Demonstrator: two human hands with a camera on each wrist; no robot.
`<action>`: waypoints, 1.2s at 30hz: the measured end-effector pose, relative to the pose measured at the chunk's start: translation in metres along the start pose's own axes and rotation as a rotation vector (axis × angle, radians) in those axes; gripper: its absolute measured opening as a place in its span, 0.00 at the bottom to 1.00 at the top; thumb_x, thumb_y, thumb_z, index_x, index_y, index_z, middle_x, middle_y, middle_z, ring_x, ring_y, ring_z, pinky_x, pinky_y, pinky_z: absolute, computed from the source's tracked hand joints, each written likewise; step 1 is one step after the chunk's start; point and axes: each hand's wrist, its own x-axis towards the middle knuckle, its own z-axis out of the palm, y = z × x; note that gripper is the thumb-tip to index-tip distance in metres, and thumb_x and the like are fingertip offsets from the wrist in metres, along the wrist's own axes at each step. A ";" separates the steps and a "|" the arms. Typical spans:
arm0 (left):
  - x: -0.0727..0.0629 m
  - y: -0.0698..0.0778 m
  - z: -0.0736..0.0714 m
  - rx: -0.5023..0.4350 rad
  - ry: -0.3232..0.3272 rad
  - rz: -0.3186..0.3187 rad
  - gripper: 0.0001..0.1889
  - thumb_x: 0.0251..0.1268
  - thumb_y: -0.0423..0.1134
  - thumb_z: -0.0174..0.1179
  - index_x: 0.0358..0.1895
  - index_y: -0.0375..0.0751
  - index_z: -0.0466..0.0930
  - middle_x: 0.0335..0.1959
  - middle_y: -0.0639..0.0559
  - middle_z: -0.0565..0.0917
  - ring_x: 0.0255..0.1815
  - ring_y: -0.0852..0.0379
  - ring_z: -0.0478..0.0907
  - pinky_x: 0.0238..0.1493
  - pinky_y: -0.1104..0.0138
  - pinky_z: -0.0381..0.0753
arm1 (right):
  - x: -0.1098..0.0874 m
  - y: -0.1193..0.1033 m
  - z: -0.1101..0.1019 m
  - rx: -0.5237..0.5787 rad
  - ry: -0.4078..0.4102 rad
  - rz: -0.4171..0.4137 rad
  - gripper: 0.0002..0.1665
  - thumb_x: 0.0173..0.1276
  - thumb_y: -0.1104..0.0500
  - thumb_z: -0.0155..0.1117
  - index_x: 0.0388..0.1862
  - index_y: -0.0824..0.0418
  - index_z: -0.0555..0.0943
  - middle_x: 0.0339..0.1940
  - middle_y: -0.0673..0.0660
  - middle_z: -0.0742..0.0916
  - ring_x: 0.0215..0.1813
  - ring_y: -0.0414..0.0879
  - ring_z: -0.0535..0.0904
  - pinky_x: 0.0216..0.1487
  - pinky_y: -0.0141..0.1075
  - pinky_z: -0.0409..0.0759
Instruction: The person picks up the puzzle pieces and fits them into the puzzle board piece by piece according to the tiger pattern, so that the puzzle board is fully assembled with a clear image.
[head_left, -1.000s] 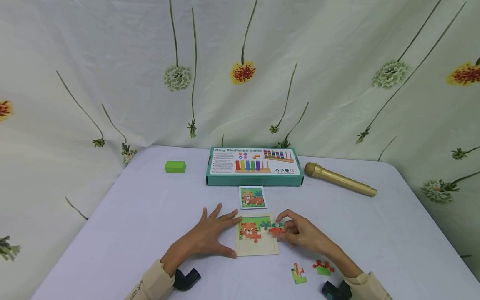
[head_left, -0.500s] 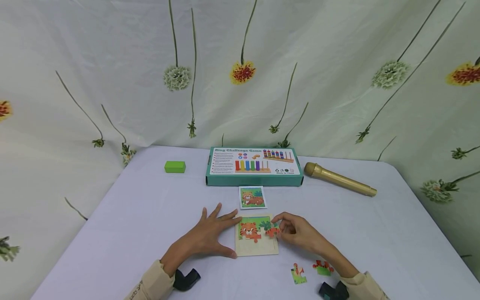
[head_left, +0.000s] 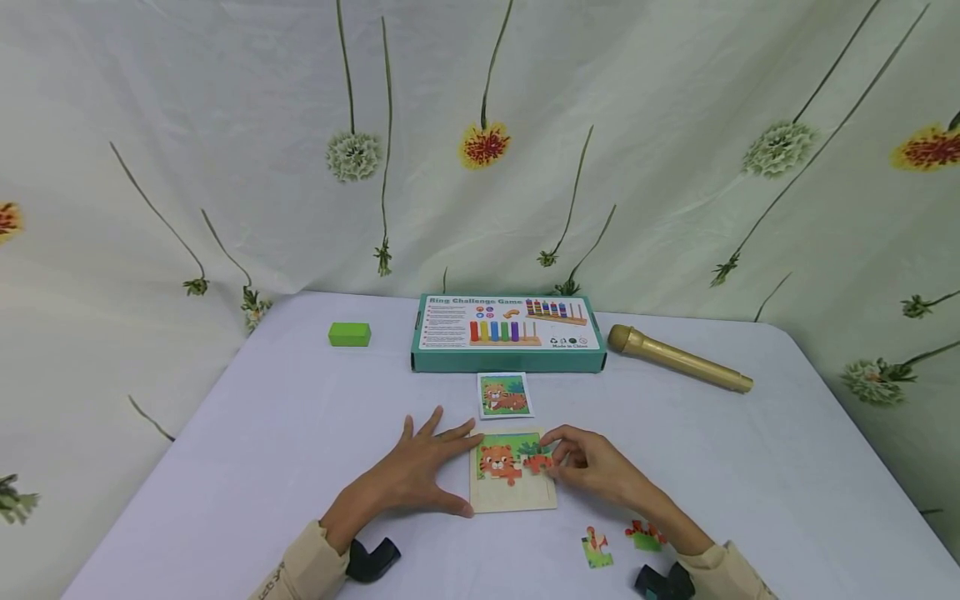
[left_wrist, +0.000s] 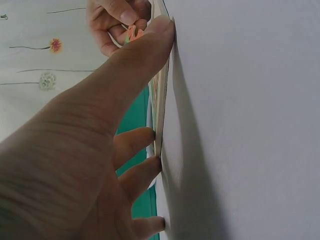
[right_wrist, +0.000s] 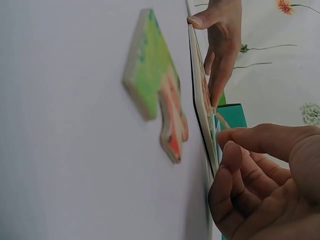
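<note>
Just left of the right hand, pinched in its fingertips, an orange-and-green jigsaw piece lay over the pale wooden puzzle tray, whose far edge the spread left hand touched.

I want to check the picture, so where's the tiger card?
In the head view, the tiger card lies just right of centre, between the teal box and the puzzle board.

indoor play spot, from game box, puzzle board and flower-print backdrop
</note>
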 end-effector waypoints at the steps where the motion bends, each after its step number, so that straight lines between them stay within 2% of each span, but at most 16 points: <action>1: 0.000 0.000 0.000 0.000 0.000 0.000 0.50 0.37 0.67 0.72 0.70 0.59 0.66 0.75 0.58 0.59 0.77 0.35 0.36 0.67 0.31 0.30 | 0.000 -0.001 0.000 0.001 0.000 -0.002 0.18 0.64 0.63 0.65 0.53 0.62 0.77 0.32 0.52 0.82 0.25 0.36 0.71 0.30 0.27 0.71; 11: 0.000 0.001 0.000 0.011 0.004 0.002 0.50 0.37 0.67 0.71 0.70 0.59 0.66 0.75 0.57 0.59 0.77 0.36 0.37 0.67 0.31 0.31 | 0.003 -0.004 0.005 -0.022 -0.006 -0.006 0.18 0.64 0.69 0.63 0.53 0.69 0.76 0.32 0.61 0.82 0.24 0.35 0.70 0.29 0.26 0.70; 19: -0.001 0.001 0.000 0.010 0.009 0.001 0.50 0.37 0.67 0.71 0.70 0.59 0.66 0.75 0.57 0.59 0.77 0.36 0.37 0.67 0.31 0.32 | 0.003 -0.008 0.006 -0.020 -0.010 -0.011 0.18 0.64 0.63 0.66 0.52 0.64 0.78 0.31 0.53 0.81 0.25 0.37 0.70 0.27 0.26 0.69; 36: 0.000 0.002 -0.001 0.008 0.008 -0.008 0.50 0.37 0.67 0.71 0.70 0.59 0.66 0.75 0.57 0.60 0.77 0.36 0.37 0.67 0.31 0.31 | 0.009 -0.003 0.011 -0.130 -0.003 -0.038 0.16 0.62 0.65 0.67 0.50 0.65 0.80 0.27 0.48 0.80 0.23 0.34 0.70 0.25 0.26 0.70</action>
